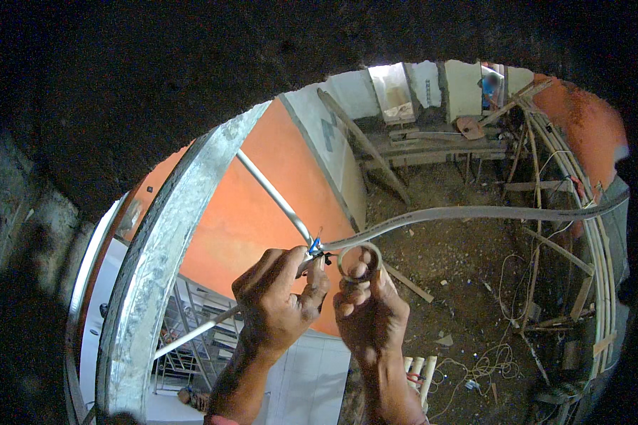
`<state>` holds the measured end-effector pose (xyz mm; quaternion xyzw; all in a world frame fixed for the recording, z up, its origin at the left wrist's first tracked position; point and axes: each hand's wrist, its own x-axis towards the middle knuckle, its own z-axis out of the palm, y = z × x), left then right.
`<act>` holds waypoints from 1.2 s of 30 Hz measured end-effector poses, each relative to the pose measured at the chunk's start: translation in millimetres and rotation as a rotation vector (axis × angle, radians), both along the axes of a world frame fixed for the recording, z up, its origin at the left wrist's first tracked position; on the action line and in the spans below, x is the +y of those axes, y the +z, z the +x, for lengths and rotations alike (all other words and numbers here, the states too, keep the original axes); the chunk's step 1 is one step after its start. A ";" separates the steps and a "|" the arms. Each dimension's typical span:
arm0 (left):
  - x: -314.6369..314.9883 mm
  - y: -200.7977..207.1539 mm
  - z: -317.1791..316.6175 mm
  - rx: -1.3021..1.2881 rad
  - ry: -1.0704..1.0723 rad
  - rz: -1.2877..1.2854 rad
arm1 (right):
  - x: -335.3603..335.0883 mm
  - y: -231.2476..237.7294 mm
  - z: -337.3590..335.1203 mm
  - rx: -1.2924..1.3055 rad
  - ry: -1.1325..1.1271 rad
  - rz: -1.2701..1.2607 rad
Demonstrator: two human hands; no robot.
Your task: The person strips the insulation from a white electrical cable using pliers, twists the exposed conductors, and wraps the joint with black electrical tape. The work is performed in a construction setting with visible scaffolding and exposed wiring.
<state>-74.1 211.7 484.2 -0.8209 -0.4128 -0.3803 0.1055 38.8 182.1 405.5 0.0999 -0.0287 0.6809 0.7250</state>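
Observation:
My left hand is closed in a pinch around the end of some wires, where blue and black insulation shows. My right hand grips a roll of tape from below, its ring facing me. A short dark strip seems to run between the roll and the wires. Just beyond my fingertips, a grey flexible conduit stretches off to the right. A white pipe slants down from the upper left to the wires. What lies under my left fingers is hidden.
A pale beam rises at left beside an orange wall. Another white pipe passes behind my left wrist. Below are a dirt floor, loose cord and bamboo poles. A person stands far off.

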 end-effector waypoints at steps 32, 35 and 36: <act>-26.0 45.5 -42.2 -0.148 0.257 -0.630 | 79.6 11.7 -52.4 -0.112 0.422 -0.051; -30.1 47.4 -43.7 -0.121 0.205 -0.668 | 83.4 10.5 -56.8 -0.041 0.458 -0.004; -29.8 48.5 -44.9 -0.140 0.213 -0.722 | 83.7 10.0 -57.3 -0.039 0.484 -0.017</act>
